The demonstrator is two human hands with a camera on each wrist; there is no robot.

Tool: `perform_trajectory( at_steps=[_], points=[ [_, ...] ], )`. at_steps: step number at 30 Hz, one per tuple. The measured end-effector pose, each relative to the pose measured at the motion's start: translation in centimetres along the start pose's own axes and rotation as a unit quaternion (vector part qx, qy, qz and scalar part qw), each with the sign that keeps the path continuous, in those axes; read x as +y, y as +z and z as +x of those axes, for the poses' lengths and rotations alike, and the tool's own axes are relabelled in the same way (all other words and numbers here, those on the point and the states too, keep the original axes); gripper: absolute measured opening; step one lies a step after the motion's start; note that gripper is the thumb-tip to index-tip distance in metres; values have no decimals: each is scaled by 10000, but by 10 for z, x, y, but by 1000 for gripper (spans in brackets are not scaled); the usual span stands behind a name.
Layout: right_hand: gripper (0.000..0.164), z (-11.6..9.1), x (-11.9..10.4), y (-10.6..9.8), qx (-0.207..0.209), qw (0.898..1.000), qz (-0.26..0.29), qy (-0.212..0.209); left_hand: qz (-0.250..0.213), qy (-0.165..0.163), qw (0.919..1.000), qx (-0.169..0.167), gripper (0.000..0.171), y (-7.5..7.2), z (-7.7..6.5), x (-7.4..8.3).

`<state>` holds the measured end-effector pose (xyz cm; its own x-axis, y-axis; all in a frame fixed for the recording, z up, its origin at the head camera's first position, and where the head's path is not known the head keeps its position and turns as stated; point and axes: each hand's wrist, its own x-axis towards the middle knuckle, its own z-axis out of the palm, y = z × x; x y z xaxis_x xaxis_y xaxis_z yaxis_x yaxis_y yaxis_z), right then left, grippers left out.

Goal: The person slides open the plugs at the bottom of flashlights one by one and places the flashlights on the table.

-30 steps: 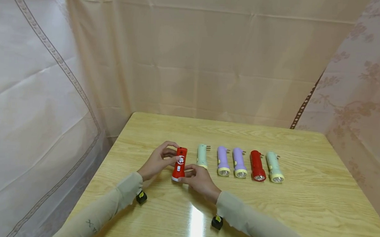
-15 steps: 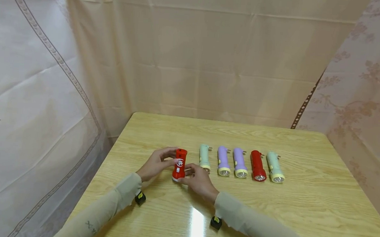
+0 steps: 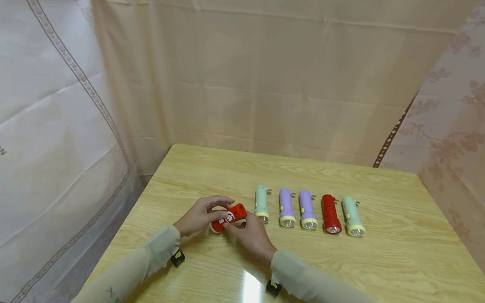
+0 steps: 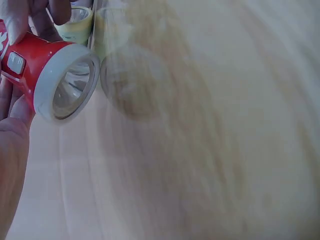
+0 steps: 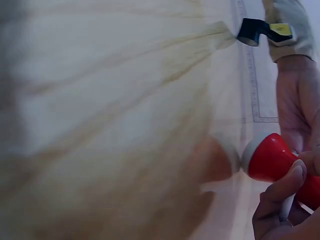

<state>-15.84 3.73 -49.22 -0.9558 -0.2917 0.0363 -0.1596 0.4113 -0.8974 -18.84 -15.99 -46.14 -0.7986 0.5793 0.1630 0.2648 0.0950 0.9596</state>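
Observation:
A red flashlight [image 3: 229, 217] with a white rim is held between both hands over the table. It lies at a slant, lens end toward the lower left, tail toward the upper right. My left hand [image 3: 199, 216] pinches it from the left, thumb on its printed side. From the right, my right hand [image 3: 254, 237] grips it with the thumb near the switch; the body hides some of the fingers. In the left wrist view the flashlight's clear lens [image 4: 75, 90] shows close up. The right wrist view shows the flashlight's red head [image 5: 272, 157] just above its reflection.
Right of the hands, more flashlights lie in a row: pale green [image 3: 261, 200], purple [image 3: 286, 205], purple [image 3: 307, 207], red [image 3: 330, 212] and pale green [image 3: 351, 212]. Their plug prongs point right. The wooden table [image 3: 384, 266] is glossy; cloth [image 3: 270, 80] hangs behind it.
The red flashlight has turned from nearly upright in view to a slant, its tail swinging right and its lens end left. The right hand has shifted its hold up along the body.

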Motion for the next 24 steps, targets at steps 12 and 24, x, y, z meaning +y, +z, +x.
perform_trajectory(
  at_steps=[12,24],
  points=[
    [31,7,-15,-4,-192,9959,-862,-216,960,406,9944,-198,41,-18,0,-21],
    [25,13,-8,4,-309,9945,-920,-388,419,90,9981,-440,37,-24,-5,-24]
  ],
)
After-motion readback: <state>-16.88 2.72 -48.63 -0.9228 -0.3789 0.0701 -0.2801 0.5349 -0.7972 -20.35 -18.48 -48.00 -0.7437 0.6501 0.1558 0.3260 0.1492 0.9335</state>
